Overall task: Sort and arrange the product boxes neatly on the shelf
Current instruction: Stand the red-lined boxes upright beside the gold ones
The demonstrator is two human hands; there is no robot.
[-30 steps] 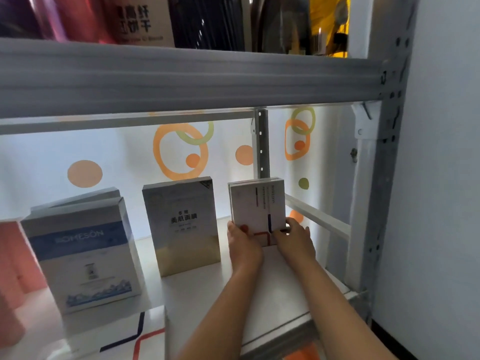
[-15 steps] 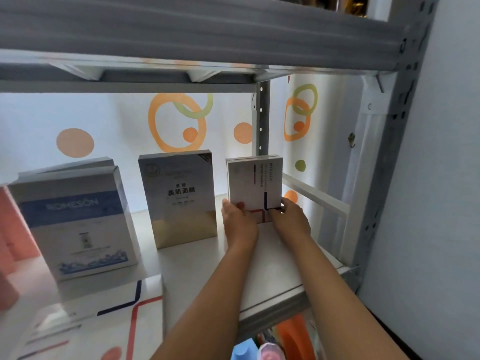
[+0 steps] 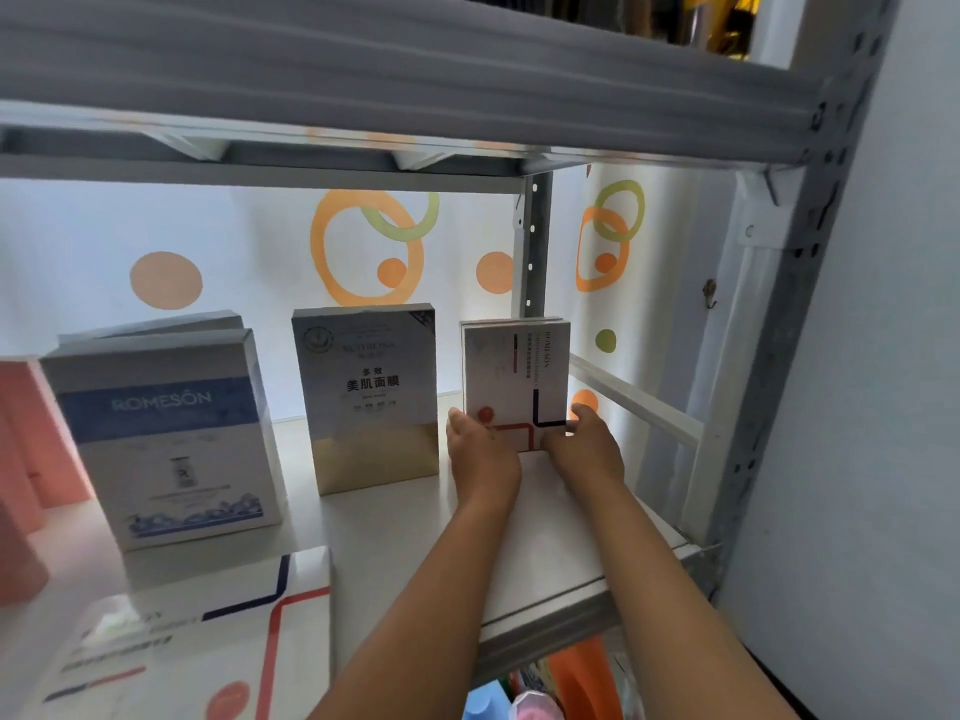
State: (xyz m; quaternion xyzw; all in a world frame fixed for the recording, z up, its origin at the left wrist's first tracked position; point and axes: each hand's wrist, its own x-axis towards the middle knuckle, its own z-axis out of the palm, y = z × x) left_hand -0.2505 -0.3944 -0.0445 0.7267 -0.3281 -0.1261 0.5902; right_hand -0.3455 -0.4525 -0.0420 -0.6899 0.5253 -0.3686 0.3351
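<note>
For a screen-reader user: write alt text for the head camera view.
Two bare hands, left hand and right hand, steady a small white box upright at the right end of a white shelf. To its left stand a silver-and-gold box and a blue-banded ROMESON box.

One head-worn view (the only one) looks forward and slightly down into the white shelf board (image 3: 545,553) from close range, just beneath the grey metal upper shelf beam (image 3: 415,70), forearms entering from below.
</note>
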